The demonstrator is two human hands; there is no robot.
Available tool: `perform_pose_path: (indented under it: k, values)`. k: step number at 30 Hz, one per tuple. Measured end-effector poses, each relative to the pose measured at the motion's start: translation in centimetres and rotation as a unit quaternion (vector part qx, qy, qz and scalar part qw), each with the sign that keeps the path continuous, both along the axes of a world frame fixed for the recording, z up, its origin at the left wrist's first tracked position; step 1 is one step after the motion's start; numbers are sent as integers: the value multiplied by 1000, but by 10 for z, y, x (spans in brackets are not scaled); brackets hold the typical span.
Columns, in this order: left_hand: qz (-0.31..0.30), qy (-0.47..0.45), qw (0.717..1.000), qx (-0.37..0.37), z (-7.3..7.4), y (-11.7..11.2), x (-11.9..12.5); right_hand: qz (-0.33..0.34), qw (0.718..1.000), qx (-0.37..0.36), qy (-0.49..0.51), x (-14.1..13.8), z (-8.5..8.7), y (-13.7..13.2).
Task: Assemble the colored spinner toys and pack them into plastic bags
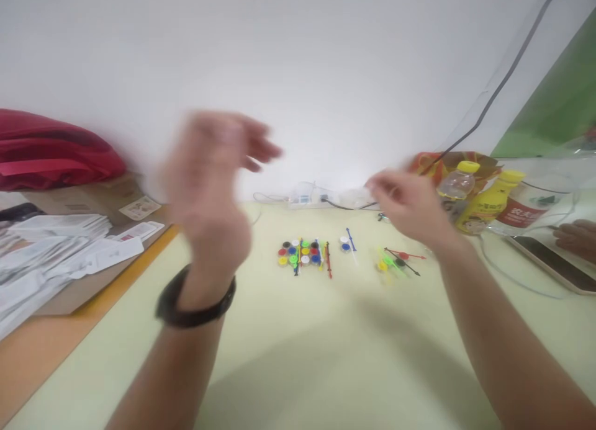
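My left hand [212, 175], smeared by motion, is raised in front of the wall with a black band [195, 300] on its wrist. Its fingers look bent, but whether they hold anything is unclear. My right hand [412, 203] hovers over the table's far right part, fingers curled together; anything inside them is hidden. Below and between the hands lies a tight cluster of small coloured discs [305, 252] with thin plastic arrows, one a red arrow [328, 260]. Right of it are a blue disc [345, 247] and a blue arrow [351, 239]. Nearest my right hand, a black arrow [410, 265] crosses other loose arrows.
At left, white packets [88, 250] and a red cloth bag [56, 151] rest on cardboard [79, 200]. Yellow-capped bottles [488, 200] and a phone [554, 262] stand or lie at right, beside another person's hand [577, 241]. A power strip [307, 197] lies by the wall.
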State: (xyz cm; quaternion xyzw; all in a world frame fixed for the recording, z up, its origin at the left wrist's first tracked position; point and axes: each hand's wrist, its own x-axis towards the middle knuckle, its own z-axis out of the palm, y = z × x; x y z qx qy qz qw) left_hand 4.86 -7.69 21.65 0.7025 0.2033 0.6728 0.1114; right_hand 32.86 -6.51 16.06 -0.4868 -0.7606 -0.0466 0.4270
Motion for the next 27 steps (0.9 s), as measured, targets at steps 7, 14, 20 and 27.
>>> perform_pose_path:
  k: [7,14,20,27]
  values:
    - [-23,447,892,-60,-106,54,52,-55,935,-281,-209,6,-92,73]
    - [14,570,821,-41,-174,61,74,-53,920,-313,-231,9,-119,77]
    - [-6,561,826,-62,-178,66,73,-36,926,-307,-217,11,-121,76]
    - [-42,526,840,-127,-174,61,71,-36,928,-308,-206,10,-122,74]
